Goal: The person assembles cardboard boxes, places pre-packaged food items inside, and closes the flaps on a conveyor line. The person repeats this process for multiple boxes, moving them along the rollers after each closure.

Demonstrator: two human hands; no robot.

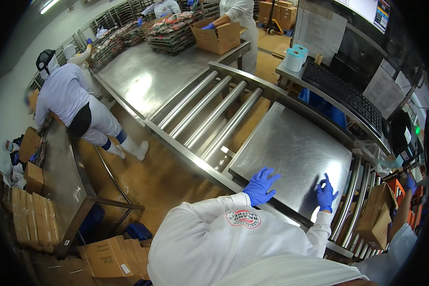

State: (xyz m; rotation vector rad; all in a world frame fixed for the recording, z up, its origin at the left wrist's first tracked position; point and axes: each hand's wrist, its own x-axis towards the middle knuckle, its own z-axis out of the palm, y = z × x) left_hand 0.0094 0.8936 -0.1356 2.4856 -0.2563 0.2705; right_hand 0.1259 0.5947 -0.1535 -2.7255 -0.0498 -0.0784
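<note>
My left hand (263,187), in a blue glove and white sleeve, has its fingers spread at the lower left edge of a square steel plate (286,143) set in the roller conveyor. My right hand (326,194), also gloved in blue, is over the plate's lower right part, fingers apart, the index stretched out. Neither holds anything. To the left of the plate run bare steel rollers (214,112); more rollers (355,200) lie just right of my right hand.
Workers in white (64,95) stand at steel tables (128,81) with stacked racks (169,33) and an open carton (217,40). A keyboard (341,95) sits on the right shelf. Another person's arm (400,219) is beside a carton (376,214) at right. Flattened cardboard (109,257) lies lower left.
</note>
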